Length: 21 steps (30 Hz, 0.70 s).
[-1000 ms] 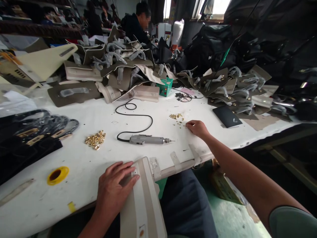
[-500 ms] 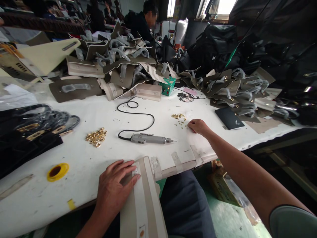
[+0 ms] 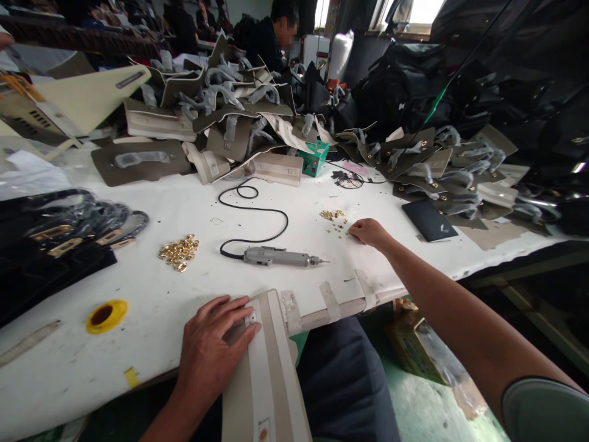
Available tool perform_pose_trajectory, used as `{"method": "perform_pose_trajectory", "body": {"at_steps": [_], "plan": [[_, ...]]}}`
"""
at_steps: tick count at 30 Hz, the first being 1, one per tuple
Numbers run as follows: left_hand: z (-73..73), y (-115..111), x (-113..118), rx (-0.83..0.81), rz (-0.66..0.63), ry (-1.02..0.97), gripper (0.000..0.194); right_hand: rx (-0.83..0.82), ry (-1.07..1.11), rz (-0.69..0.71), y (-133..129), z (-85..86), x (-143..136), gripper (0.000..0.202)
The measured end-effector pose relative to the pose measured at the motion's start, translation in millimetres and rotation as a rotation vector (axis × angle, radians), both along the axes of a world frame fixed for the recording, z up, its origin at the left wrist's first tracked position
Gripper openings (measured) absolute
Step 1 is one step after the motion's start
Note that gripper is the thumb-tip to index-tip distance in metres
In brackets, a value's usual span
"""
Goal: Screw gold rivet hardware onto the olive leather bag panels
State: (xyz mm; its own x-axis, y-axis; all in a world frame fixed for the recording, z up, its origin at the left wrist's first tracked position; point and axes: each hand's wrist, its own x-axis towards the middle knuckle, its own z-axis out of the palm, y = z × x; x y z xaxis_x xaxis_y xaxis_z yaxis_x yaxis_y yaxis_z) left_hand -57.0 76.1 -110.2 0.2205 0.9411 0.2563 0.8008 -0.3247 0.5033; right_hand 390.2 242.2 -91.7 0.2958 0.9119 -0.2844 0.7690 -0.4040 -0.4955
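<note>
My left hand (image 3: pixel 213 347) lies over the upper edge of a beige bag panel (image 3: pixel 271 368), its fingers and thumb bent around a small metal plate and holding the panel. The panel leans from my lap against the table's front edge. My right hand (image 3: pixel 367 232) rests on the tabletop with its fingertips pinched together. Whatever may be between them is hidden. Just left of those fingers lie small gold fittings (image 3: pixel 333 216). A grey electric screwdriver (image 3: pixel 280 256) is lying on the table between both hands, bit pointing right.
Gold rings or clasps (image 3: pixel 179 252) form a pile on the left, near a yellow tape roll (image 3: pixel 107 317). Black bag parts (image 3: pixel 55 264) lie at far left. Brown bag panels (image 3: pixel 147 162) are heaped behind, beside a green control box (image 3: pixel 314 158). A black booklet (image 3: pixel 429 221) lies right.
The view has shifted very slightly. Both hands stay nearly where they were, the left on the panel and the right pinched beside the gold fittings.
</note>
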Motion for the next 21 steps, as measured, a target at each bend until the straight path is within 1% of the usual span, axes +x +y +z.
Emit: {"method": "perform_pose_trajectory", "body": {"at_steps": [4,8,12,17,21], "plan": [[0.2,0,0,0.006,0.010,-0.001,0.023,0.002,-0.069,0.008,-3,1.7,-4,0.018],[1.2,-3,-1,0.045,0.021,0.016,0.021,0.070,-0.122,0.025,-12,4.9,-13,0.020],[0.7,-6,-1,0.065,0.034,0.041,0.023,0.115,-0.120,0.103,-17,4.5,-16,0.019],[-3.3,-7,-2,0.077,0.047,0.064,0.027,0.088,-0.049,0.204,-17,2.3,-11,0.031],[-5.4,-7,-4,0.095,0.043,0.080,0.025,0.087,-0.038,0.258,-18,4.3,-9,0.028]]}}
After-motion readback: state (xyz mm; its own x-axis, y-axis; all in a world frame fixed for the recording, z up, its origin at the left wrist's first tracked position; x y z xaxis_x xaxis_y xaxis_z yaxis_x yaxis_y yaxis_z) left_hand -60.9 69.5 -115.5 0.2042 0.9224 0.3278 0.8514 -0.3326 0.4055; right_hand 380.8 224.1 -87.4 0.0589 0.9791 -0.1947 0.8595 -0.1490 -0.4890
